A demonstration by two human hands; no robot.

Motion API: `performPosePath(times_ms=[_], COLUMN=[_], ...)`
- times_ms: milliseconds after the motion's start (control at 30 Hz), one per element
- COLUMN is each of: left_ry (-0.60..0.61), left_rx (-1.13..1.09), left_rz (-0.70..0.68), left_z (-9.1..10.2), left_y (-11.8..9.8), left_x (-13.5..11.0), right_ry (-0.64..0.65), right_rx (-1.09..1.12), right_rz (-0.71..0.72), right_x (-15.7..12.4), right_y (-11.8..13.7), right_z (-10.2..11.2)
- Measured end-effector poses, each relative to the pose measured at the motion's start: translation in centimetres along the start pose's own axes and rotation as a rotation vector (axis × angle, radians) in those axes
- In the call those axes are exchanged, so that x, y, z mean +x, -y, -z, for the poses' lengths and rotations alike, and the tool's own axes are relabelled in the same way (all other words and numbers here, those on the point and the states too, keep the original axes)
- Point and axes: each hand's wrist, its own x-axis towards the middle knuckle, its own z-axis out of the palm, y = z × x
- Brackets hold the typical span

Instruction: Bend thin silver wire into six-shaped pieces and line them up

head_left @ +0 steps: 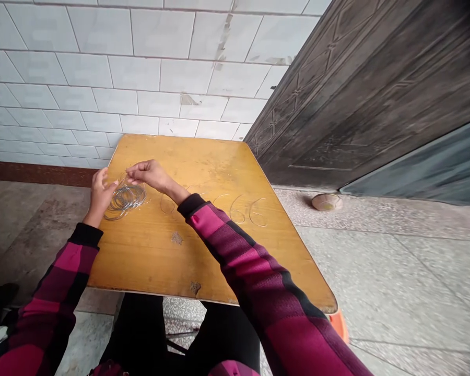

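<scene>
A coil of thin grey wire [124, 199] lies near the left edge of a yellow wooden table [203, 250]. My left hand [101, 191] rests beside the coil with its fingers curled against the coil's left side. My right hand [148, 173] reaches across from the right and pinches the wire at the top of the coil. Several loose curved wire pieces [243, 210] lie on the table to the right of my right forearm. Both arms wear magenta and black checked sleeves.
A white tiled wall stands behind the table. A dark carved door [360, 94] runs along the right. A small round bowl [326, 201] sits on the stone floor by the door. An orange object [340, 324] shows under the table's near right corner.
</scene>
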Motion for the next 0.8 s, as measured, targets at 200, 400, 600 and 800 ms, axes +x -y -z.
performPosePath(times_ms=[200,400,600,800], left_ry=[0.056,0.091,0.033,0.398], left_rx=[0.087,0.015,0.007,0.291], left_rz=[-0.177,-0.187,-0.210,-0.481], left_z=[0.3,0.2,0.7,-2.2], left_y=[-1.5,-2.6,-3.6,-5.1], left_x=[0.1,-0.4,-1.0,-2.4], right_ry=[0.053,-0.014,-0.072,-0.239], right_rx=[-0.008,0.264,0.357,0.366], right_rz=[0.059,0.086,0.059,0.137], right_x=[-0.7,-1.7,-6.5,-16.3], right_y=[0.1,1.7,2.2,0.4], right_z=[0.1,-0.1,0.8,5.1])
